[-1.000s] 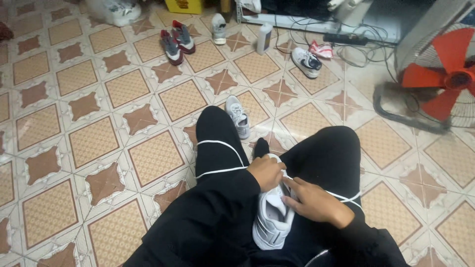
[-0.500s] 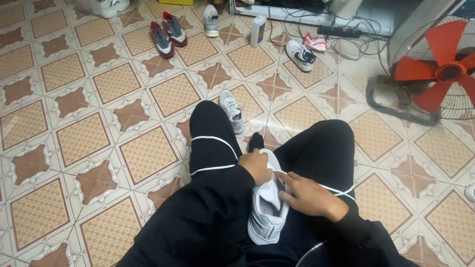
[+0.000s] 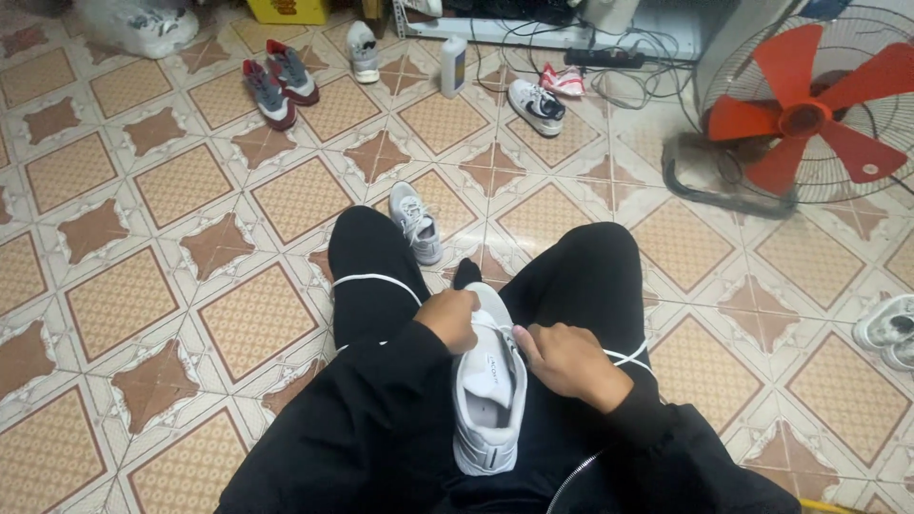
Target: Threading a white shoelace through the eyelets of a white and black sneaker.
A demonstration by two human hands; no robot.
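Patterned tan-and-brown ceramic floor tiles (image 3: pixel 143 286) cover the whole room; the person sits on them, knees drawn up in black trousers (image 3: pixel 367 257).

Nearest: a white low-top lace-up sneaker (image 3: pixel 487 400) lies in the lap, heel toward the wearer, toe pointing away, opening up. That orientation puts the lace rows within reach of both hands.

Left hand (image 3: pixel 449 319): fingers curled in a closed grip at the left side of the sneaker's front, apparently pinching a white shoelace (image 3: pixel 376 279) that runs out over the left knee. Right hand (image 3: pixel 569 362): fingers pressed together on the right side near the tongue, holding the other lace end (image 3: pixel 624 357), which trails across the right thigh. Exact fingertip contact is hidden by the knuckles. Laces look taut, so the pull seems outward on both sides.

Just beyond the knees: a grey-white sneaker (image 3: pixel 417 221) on the floor, touching the left trouser leg, likely the mate.

Farther: a red-and-grey pair of sneakers (image 3: pixel 276 84), a single grey shoe (image 3: pixel 362 49), a white spray can (image 3: pixel 453 67) standing upright, a white-and-black sneaker (image 3: pixel 535 105). Right, well apart: a red-bladed floor fan in a wire cage (image 3: pixel 809 114). Another pale shoe (image 3: pixel 890 328) at the right edge.
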